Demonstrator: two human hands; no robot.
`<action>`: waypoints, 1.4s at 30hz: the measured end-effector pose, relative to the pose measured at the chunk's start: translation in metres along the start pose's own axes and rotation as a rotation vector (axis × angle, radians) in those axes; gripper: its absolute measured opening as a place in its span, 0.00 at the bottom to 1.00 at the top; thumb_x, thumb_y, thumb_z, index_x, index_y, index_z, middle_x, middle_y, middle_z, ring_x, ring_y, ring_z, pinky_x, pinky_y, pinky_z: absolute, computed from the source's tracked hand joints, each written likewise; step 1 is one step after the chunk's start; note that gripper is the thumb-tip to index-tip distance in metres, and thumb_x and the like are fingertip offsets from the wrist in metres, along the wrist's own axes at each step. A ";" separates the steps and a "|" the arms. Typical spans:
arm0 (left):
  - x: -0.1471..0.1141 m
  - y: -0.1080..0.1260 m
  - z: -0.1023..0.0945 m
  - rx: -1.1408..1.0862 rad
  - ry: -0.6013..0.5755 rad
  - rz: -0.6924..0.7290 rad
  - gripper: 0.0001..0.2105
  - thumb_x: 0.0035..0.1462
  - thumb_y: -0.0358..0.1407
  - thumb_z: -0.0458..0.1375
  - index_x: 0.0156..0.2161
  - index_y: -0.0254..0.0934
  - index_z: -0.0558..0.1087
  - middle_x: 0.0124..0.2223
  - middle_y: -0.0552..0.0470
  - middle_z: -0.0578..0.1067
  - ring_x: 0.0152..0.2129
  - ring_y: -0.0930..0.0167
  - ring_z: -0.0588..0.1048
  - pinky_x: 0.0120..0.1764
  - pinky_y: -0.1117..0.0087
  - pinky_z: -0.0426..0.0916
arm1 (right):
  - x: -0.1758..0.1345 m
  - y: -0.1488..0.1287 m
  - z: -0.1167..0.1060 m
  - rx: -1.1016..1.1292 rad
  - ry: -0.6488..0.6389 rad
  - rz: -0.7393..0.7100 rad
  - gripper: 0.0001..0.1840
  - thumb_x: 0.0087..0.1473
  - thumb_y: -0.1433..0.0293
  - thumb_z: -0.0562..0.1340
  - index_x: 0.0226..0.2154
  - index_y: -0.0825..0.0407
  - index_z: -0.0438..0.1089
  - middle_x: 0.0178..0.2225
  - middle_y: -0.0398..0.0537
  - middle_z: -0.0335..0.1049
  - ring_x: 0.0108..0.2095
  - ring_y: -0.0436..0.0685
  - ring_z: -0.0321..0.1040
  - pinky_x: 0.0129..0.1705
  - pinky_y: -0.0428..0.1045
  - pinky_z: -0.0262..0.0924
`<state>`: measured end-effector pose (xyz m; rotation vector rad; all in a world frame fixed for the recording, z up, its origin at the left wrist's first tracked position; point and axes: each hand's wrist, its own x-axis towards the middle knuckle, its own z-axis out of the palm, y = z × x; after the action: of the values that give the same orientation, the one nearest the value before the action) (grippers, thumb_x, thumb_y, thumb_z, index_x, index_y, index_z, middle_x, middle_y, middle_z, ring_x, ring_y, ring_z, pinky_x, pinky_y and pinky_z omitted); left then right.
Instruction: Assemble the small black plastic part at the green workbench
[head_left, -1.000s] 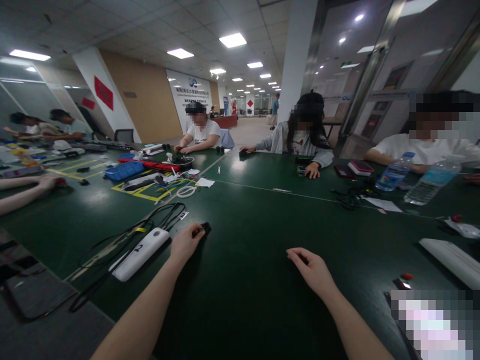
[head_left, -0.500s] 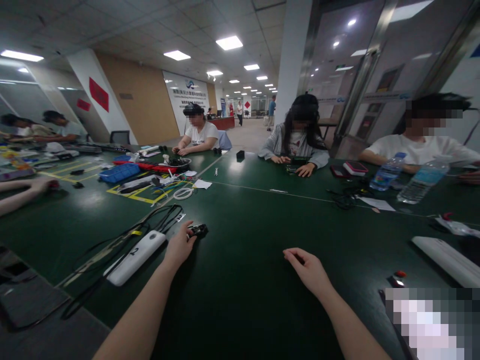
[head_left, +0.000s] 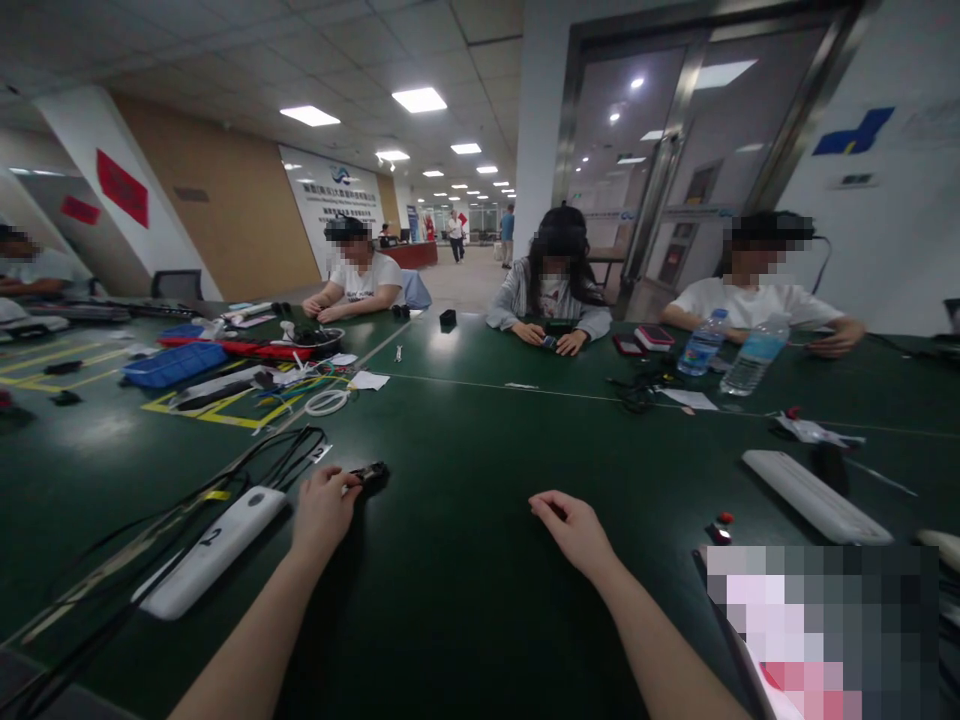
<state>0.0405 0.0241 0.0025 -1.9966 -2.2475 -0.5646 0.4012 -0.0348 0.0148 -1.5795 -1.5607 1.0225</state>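
Note:
My left hand [head_left: 324, 508] rests on the green table, its fingers closed at the near end of a small black device [head_left: 371, 474]. That device lies low at the tabletop, and my fingers hide part of it. My right hand [head_left: 571, 528] hovers or rests over the table to the right, thumb and fingers drawn together in a loose pinch. Nothing shows between those fingers. Left of my left hand lies a white power strip [head_left: 214, 550] marked 2, with black cables [head_left: 289, 455] running beside it.
A blurred-out screen [head_left: 817, 630] lies at the lower right, with a second white strip [head_left: 814, 495] behind it. Two water bottles [head_left: 756, 355] stand further back. A blue basket [head_left: 174, 363] and loose wires lie at the left. Several people sit around the table [head_left: 465, 450].
My view has turned to the right, so the scene sits further left. My left hand stays at the black device; my right hand keeps its loose pinch.

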 end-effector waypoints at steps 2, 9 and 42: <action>-0.002 0.019 0.005 -0.081 -0.034 0.088 0.08 0.51 0.35 0.50 0.33 0.38 0.71 0.48 0.45 0.65 0.48 0.61 0.63 0.49 0.60 0.57 | 0.000 0.000 0.000 0.018 0.011 -0.002 0.14 0.48 0.58 0.55 0.35 0.46 0.70 0.34 0.43 0.70 0.36 0.56 0.65 0.37 0.52 0.59; -0.030 0.123 0.012 -0.471 -0.349 0.308 0.05 0.51 0.36 0.52 0.34 0.39 0.66 0.44 0.51 0.69 0.41 0.68 0.68 0.43 0.65 0.63 | 0.000 0.000 -0.001 0.081 0.072 -0.016 0.15 0.48 0.58 0.55 0.33 0.47 0.70 0.32 0.44 0.70 0.33 0.55 0.65 0.36 0.52 0.59; -0.037 0.158 0.018 -0.641 -0.501 0.602 0.20 0.48 0.40 0.55 0.49 0.43 0.65 0.50 0.51 0.68 0.49 0.67 0.63 0.52 0.61 0.54 | -0.005 -0.012 0.006 -0.194 -0.031 -0.188 0.10 0.45 0.66 0.60 0.34 0.44 0.69 0.38 0.43 0.63 0.41 0.56 0.60 0.43 0.53 0.56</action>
<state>0.2032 0.0077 0.0085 -3.2618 -1.5837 -0.8478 0.3906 -0.0397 0.0228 -1.5139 -1.8377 0.8175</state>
